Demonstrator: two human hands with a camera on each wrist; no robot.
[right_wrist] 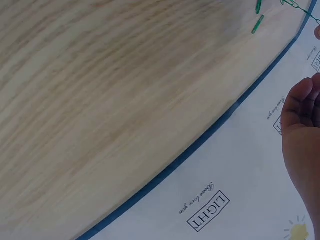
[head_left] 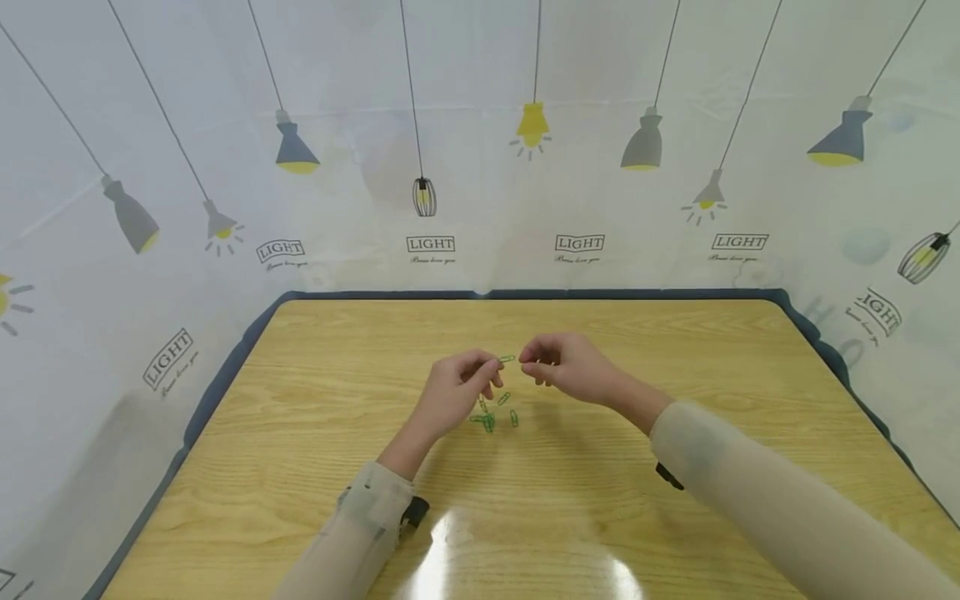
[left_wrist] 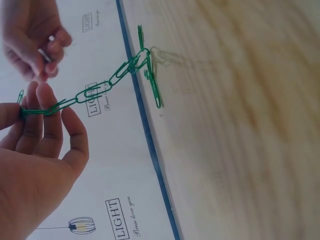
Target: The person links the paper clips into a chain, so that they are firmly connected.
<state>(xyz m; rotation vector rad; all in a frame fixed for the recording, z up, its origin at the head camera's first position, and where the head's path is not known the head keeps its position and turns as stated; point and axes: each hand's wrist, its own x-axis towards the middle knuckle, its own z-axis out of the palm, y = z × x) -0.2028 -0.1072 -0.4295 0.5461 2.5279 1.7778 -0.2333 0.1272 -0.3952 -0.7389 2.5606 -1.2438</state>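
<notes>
My left hand (head_left: 450, 392) pinches the upper end of a chain of linked green paper clips between thumb and fingertips. One paper clip (head_left: 507, 358) sticks out from those fingertips toward the right. In the left wrist view the chain (left_wrist: 92, 92) slopes down from the left hand (left_wrist: 40, 165) to the tabletop. My right hand (head_left: 573, 367) hovers just right of that clip, fingers bent loosely, nothing visible between them; the right wrist view shows only part of it. Below the hands lie loose green paper clips (head_left: 513, 418) near the chain's lower part (head_left: 488, 423).
The wooden table (head_left: 300, 467) has a dark blue edge (head_left: 637, 294) at the back and sides. Behind it rises a pale wall covering (head_left: 480, 142) printed with hanging lamps. Glare spots shine on the near tabletop.
</notes>
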